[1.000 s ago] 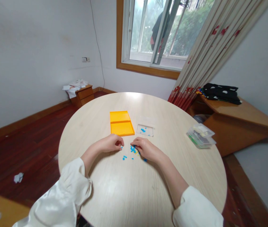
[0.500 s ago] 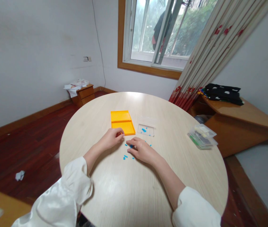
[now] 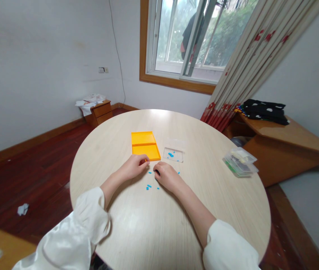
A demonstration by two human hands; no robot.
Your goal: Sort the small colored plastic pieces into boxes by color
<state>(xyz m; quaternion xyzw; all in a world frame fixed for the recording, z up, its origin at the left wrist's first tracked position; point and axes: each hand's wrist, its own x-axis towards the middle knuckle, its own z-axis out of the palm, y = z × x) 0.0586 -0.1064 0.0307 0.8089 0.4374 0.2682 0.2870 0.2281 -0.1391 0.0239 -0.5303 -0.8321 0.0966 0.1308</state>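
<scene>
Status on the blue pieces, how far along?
Done: a few blue pieces lie in the clear tray. In hand: left hand at the orange tray edge, right hand curled over the loose blue pieces. Left: those scattered on the table.

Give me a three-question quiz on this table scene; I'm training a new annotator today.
1. True or false: the yellow tray holds blue pieces.
2. Which lies nearest the left hand? A) the yellow tray B) the clear box C) the curtain
3. Fill in: small ____ pieces lie loose on the table by the right hand.

Key: 1 false; 2 A; 3 blue.
</scene>
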